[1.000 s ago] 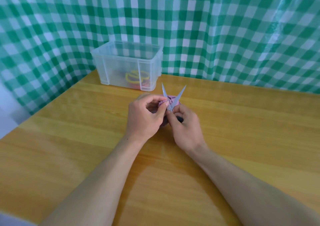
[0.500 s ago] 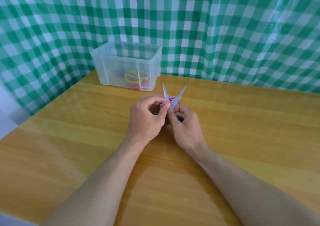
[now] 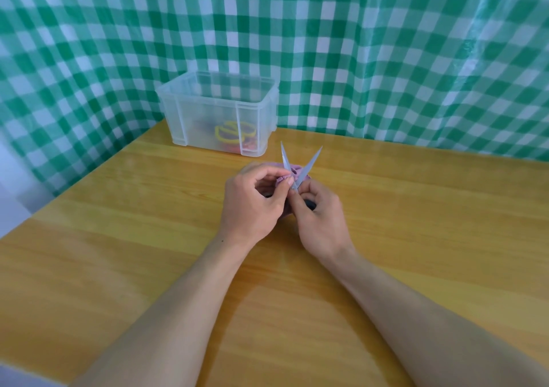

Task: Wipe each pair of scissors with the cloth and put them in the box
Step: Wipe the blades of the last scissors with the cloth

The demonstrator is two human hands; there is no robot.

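We've got a wooden table (image 3: 118,253), honey-yellow top w/ grain bands running left-right, glossy enough to catch soft light toward the far side. Directly on it, as far as we can tell, sits one thing: a clear plastic storage box (image 3: 202,119), upright, no lid, at the far-left corner approx. flush w/ the back edge. The rest of the top shows plain wood.
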